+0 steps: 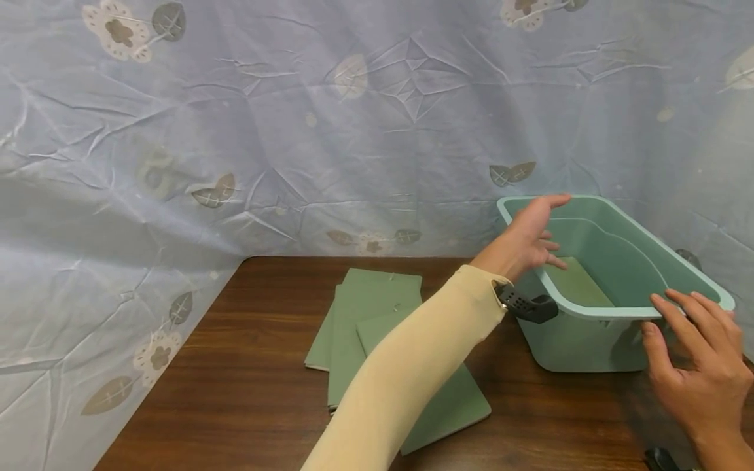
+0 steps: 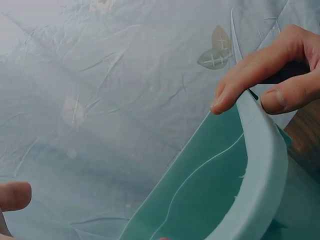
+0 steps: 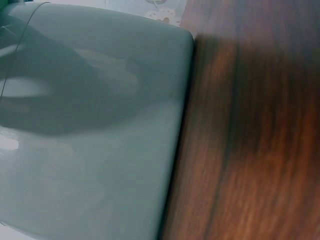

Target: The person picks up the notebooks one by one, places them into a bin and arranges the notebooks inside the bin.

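Observation:
A green plastic bin (image 1: 589,343) stands at the right of the table. My left hand (image 1: 533,242) reaches over its left rim, fingers spread and thumb raised, holding nothing. Inside the bin, a flat green notebook (image 1: 580,284) lies on the floor below that hand. At the near right corner my right hand (image 1: 701,356) grips the rim, fingers over the top and thumb against the outer wall. The left wrist view also shows the right hand (image 2: 280,65) at the rim. In the right wrist view only the bin's outer wall (image 3: 100,150) and the table appear.
Several green notebooks (image 1: 371,333) lie overlapped on the brown wooden table (image 1: 235,379), partly hidden by my left sleeve (image 1: 400,366). A patterned grey-blue cloth (image 1: 353,150) hangs behind the table and along its sides.

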`<state>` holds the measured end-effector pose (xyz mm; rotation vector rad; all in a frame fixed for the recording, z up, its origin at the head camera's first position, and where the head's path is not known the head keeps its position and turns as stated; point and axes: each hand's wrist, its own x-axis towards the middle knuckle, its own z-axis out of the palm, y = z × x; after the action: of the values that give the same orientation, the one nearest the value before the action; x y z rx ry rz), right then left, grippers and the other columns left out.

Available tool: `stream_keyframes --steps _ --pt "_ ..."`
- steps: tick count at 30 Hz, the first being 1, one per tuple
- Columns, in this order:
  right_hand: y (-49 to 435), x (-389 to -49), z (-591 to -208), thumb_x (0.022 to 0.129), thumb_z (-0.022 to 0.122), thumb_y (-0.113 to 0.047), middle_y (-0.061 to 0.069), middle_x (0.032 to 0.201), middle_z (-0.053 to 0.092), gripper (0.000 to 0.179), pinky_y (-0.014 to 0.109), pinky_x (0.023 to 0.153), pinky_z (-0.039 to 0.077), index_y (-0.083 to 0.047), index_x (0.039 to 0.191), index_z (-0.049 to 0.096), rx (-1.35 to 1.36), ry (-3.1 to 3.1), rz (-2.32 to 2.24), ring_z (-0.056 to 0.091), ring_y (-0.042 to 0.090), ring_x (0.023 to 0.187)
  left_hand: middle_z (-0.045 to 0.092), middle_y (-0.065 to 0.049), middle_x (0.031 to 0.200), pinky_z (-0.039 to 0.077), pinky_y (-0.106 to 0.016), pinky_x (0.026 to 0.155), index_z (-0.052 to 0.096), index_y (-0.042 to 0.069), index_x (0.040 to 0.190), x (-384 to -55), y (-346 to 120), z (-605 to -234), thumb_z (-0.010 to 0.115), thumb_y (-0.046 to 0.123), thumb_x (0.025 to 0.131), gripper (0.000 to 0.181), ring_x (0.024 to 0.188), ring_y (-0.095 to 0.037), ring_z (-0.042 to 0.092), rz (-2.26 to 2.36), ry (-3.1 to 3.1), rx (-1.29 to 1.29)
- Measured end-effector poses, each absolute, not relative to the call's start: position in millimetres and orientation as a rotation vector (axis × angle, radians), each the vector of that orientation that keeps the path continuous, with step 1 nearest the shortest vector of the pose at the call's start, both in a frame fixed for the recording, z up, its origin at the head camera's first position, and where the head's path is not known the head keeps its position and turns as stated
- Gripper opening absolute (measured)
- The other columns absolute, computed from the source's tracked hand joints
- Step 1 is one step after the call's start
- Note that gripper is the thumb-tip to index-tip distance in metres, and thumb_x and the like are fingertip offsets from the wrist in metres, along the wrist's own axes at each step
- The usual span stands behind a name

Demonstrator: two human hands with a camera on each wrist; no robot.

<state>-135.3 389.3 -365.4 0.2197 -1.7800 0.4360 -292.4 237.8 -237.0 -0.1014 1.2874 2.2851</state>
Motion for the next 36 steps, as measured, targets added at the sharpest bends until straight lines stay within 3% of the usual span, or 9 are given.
stream_keyframes --steps 9,16,19,23,27,32,36 --pt "384.9 -133.8 -362.3 0.095 0.061 -0.041 0.023 0.121 0.067 0.045 0.048 0.117 0.034 -0.002 0.117 0.072 0.222 -1.775 0.446 0.054 0.040 0.127 0.044 -0.031 0.142 0.042 -0.073 0.096 0.049 0.016 0.140 -286.9 233.3 -231.8 0.071 0.028 0.089 0.057 0.132 -0.055 0.041 2.224 1.405 0.047" --pt "386.7 -133.4 -363.1 0.096 0.060 -0.042 0.021 0.124 0.067 0.047 0.051 0.119 0.031 -0.003 0.119 0.071 0.216 -1.795 0.439 0.053 0.040 0.129 0.055 0.008 0.137 0.055 -0.051 0.089 0.054 0.027 0.133 -279.8 225.7 -229.8 0.070 0.040 0.090 0.047 0.120 -0.032 0.059 2.024 1.836 0.279" --pt "385.1 -133.8 -361.9 0.095 0.060 -0.042 0.021 0.124 0.067 0.047 0.052 0.119 0.031 -0.002 0.118 0.071 0.222 -1.786 0.448 0.053 0.040 0.129 0.055 0.013 0.136 0.054 -0.045 0.092 0.053 0.033 0.135 -278.7 219.3 -228.5 0.069 0.044 0.090 0.048 0.121 -0.020 0.058 1.905 1.981 0.389" --pt "382.4 -132.7 -360.0 0.095 0.060 -0.043 0.020 0.125 0.067 0.048 0.053 0.119 0.029 -0.002 0.117 0.071 0.221 -1.782 0.454 0.052 0.039 0.129 0.049 0.017 0.143 0.050 -0.036 0.099 0.046 0.041 0.140 -278.6 209.2 -227.8 0.066 0.050 0.091 0.053 0.131 -0.007 0.050 1.652 2.262 0.632" --pt "379.7 -132.4 -357.6 0.096 0.059 -0.043 0.020 0.126 0.066 0.048 0.053 0.119 0.029 -0.001 0.117 0.071 0.225 -1.780 0.460 0.052 0.040 0.129 0.033 0.018 0.155 0.042 -0.027 0.109 0.032 0.042 0.150 -279.9 199.8 -229.4 0.057 0.058 0.093 0.064 0.143 -0.002 0.034 1.162 2.641 0.942" --pt "379.0 -133.8 -356.6 0.095 0.060 -0.041 0.020 0.126 0.067 0.047 0.050 0.118 0.032 0.000 0.116 0.072 0.238 -1.772 0.462 0.054 0.039 0.128 0.008 0.016 0.164 0.022 -0.041 0.124 0.013 0.052 0.152 -279.9 191.0 -232.8 0.042 0.074 0.091 0.071 0.154 -0.010 0.002 0.539 2.937 1.016" --pt "383.1 -135.6 -359.4 0.096 0.059 -0.040 0.021 0.125 0.066 0.046 0.050 0.118 0.032 -0.001 0.117 0.071 0.230 -1.789 0.446 0.053 0.040 0.129 -0.004 0.016 0.166 0.011 -0.051 0.125 0.006 0.057 0.151 -280.0 185.1 -235.4 0.033 0.081 0.088 0.073 0.155 -0.019 -0.009 0.269 3.038 0.968"
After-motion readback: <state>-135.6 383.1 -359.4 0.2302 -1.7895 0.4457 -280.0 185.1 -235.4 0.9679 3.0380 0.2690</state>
